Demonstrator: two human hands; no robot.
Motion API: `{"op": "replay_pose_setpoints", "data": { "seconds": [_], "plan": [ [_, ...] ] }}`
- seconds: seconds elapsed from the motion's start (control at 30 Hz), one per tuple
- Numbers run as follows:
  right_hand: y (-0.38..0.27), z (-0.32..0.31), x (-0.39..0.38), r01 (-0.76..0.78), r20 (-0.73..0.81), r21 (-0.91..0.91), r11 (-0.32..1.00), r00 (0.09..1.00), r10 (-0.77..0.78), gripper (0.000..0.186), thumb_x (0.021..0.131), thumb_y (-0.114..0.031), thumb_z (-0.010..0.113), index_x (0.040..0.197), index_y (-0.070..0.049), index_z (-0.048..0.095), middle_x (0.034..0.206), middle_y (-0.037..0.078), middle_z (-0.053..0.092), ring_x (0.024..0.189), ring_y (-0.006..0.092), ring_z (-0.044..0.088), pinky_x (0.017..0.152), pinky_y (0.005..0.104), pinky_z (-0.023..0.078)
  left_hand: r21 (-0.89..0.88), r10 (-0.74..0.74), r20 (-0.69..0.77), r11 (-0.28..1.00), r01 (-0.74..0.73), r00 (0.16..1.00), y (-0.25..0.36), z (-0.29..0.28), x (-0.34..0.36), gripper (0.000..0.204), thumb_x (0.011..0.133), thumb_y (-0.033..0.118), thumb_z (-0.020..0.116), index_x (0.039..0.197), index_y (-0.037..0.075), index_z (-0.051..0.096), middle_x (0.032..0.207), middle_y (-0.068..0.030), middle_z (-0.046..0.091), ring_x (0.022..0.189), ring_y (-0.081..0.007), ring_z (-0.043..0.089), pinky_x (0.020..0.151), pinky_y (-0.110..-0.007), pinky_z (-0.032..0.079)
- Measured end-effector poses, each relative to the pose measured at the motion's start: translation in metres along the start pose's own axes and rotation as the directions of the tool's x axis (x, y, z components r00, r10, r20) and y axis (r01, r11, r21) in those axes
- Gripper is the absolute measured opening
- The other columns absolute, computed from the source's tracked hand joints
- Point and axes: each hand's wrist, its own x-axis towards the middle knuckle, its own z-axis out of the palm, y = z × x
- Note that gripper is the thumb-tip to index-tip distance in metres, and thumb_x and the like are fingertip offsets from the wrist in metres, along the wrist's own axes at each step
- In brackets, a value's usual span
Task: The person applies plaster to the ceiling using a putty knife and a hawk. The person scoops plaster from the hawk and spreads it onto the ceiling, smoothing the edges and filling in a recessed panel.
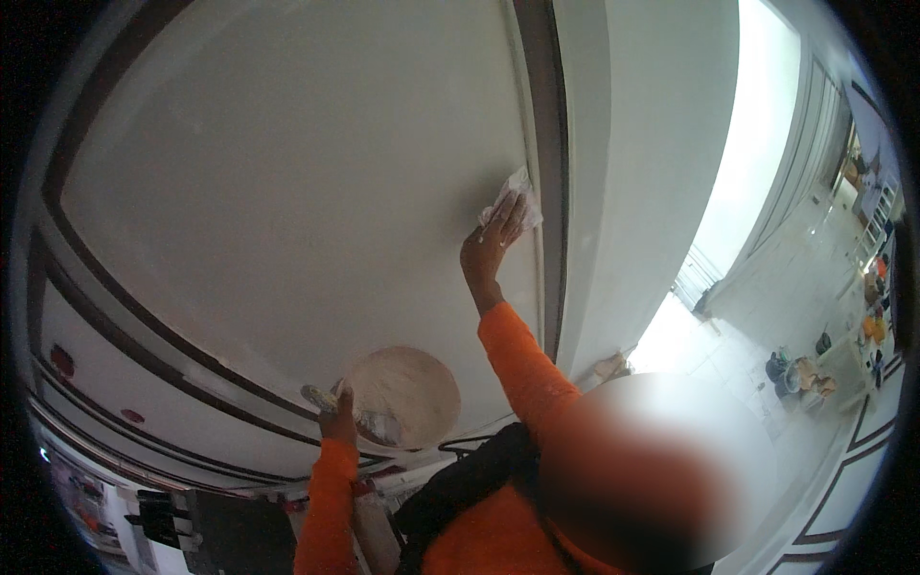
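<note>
My right hand [494, 238] is raised to a pale wall panel [307, 172]. Its fingers press a crumpled white rag [518, 184] against the panel's right edge, beside a dark brown trim strip [550, 144]. Lower down, my left hand [337, 418] grips the left rim of a round tub [443, 385], whose inside is pale beige and dusty-looking. A greyish object [318, 396] shows at the left fingers; I cannot make out its kind. Something whitish and crumpled [379, 427] lies inside the tub near that hand. Both sleeves are orange.
Dark curved trim [144, 316] frames the panel at left. A dark grey box-like object [235, 532] stands at lower left. On the right, a bright opening [752, 125] adjoins a pale tiled floor with several bags and buckets [793, 374]. A white ladder [880, 216] stands farther off.
</note>
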Motion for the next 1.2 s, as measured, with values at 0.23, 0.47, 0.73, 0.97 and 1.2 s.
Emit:
{"op": "replay_pose_setpoints", "data": {
  "seconds": [0.23,0.47,0.73,0.97,1.2],
  "plan": [
    [-0.051,-0.006,0.022,-0.490,0.318,0.050,0.870,0.834,0.452,0.071,0.080,0.006,0.036,0.142,-0.004,0.003,0.148,0.016,-0.001,0.136,0.0354,-0.001,0.109,0.0512,0.001,-0.198,-0.021,0.062,0.980,0.033,0.998,0.029,-0.001,-0.015,0.064,0.078,0.050,0.062,0.107,-0.007,0.057,0.086,-0.0087,0.057,0.073,-0.0164,0.049,0.066,-0.034,0.042],
    [-0.036,-0.046,-0.047,-0.273,0.524,0.349,0.897,0.850,0.055,0.067,0.080,0.005,0.033,0.142,-0.003,0.009,0.147,0.017,0.011,0.137,0.0290,0.011,0.111,0.0356,0.007,-0.322,0.007,0.181,0.945,0.052,0.983,-0.006,-0.013,-0.011,0.060,0.081,0.041,0.064,0.123,0.000,0.048,0.121,-0.0104,0.050,0.109,-0.0234,0.047,0.091,-0.038,0.040],
    [0.165,-0.055,-0.119,-0.755,0.630,0.388,0.528,0.635,0.447,0.040,0.088,-0.018,0.045,0.125,-0.005,0.039,0.114,0.012,0.047,0.102,0.0236,0.048,0.080,0.0357,0.043,-0.141,-0.058,0.122,0.987,0.075,0.991,0.035,-0.001,-0.015,0.051,0.085,0.037,0.059,0.111,-0.007,0.056,0.105,-0.0122,0.058,0.092,-0.0198,0.054,0.082,-0.031,0.041],
    [0.111,-0.032,-0.038,-0.833,0.666,0.283,0.474,0.527,0.528,0.037,0.084,-0.019,0.053,0.116,-0.003,0.044,0.106,0.012,0.049,0.101,0.0296,0.050,0.082,0.0503,0.044,-0.076,-0.216,0.001,0.973,0.216,0.976,0.044,0.002,-0.020,0.052,0.082,0.037,0.063,0.107,-0.008,0.056,0.102,-0.0109,0.059,0.088,-0.0171,0.053,0.079,-0.030,0.042],
    [-0.069,-0.037,0.088,-0.784,0.616,0.620,0.027,0.508,0.602,0.031,0.083,-0.022,0.052,0.110,-0.006,0.048,0.101,0.009,0.046,0.100,0.0231,0.044,0.084,0.0426,0.037,-0.075,-0.132,0.004,0.988,0.132,0.991,0.041,-0.002,-0.022,0.053,0.080,0.039,0.064,0.107,-0.007,0.056,0.101,-0.0096,0.059,0.087,-0.0173,0.054,0.078,-0.029,0.043]
  ]
}}
